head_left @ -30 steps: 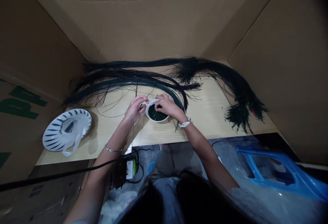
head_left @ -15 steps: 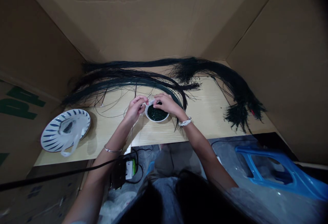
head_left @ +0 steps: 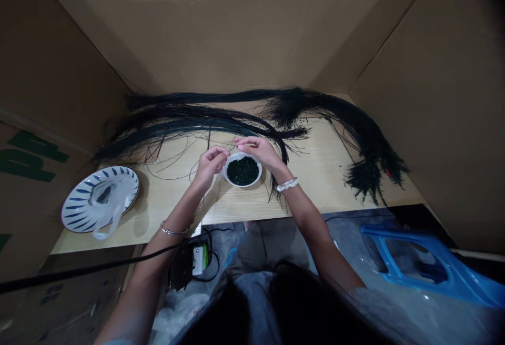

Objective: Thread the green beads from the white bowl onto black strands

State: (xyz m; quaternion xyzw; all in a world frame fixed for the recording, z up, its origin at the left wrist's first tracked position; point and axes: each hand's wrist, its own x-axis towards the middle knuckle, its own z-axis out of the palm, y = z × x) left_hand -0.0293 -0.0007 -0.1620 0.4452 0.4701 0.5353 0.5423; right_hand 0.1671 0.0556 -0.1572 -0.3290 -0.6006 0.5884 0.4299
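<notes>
A small white bowl (head_left: 228, 176) full of tiny dark green beads stands in the middle of a light wooden table (head_left: 315, 176). My left hand (head_left: 210, 165) hovers just left of the bowl, fingers pinched on a thin dark thread. My right hand (head_left: 258, 150) is raised over the bowl's far rim, fingertips pinched together toward the left hand; what they hold is too small to make out. Long dark beaded strands (head_left: 189, 119) lie in an arc behind the bowl.
A blue-and-white striped plate (head_left: 79, 213) with a crumpled plastic bag sits at the table's left end. More dark strands (head_left: 366, 145) pile at the right. Cardboard walls (head_left: 236, 34) enclose the table. A blue plastic stool (head_left: 426, 266) stands at lower right; a black cable (head_left: 79, 271) runs below.
My right hand has lifted out of the bowl and moved back toward its far rim, leaving the beads uncovered. The left hand stays pinched beside the bowl.
</notes>
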